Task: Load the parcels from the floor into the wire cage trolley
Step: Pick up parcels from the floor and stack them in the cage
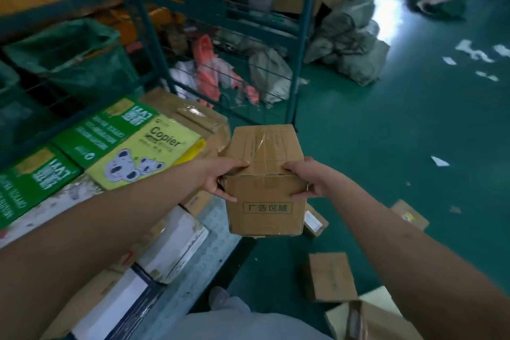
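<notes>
A small brown cardboard box [264,179] with clear tape and a printed label hangs in the air at the centre of the head view. My left hand [220,178] grips its left top edge, thumb on top. My right hand [306,179] grips the right top edge the same way. To the left, a trolley platform [212,243] carries stacked parcels: green boxes [41,174], a yellow copier-paper box [149,152], and white and brown cartons [171,246]. On the green floor lie more brown parcels [329,276], at lower right.
A green wire cage trolley [298,44] stands ahead holding soft bags, orange and grey. Grey sacks [347,41] are heaped on the floor beyond it. Green bag-lined bins [74,55] sit at the left. Paper scraps litter the floor [414,132] at right.
</notes>
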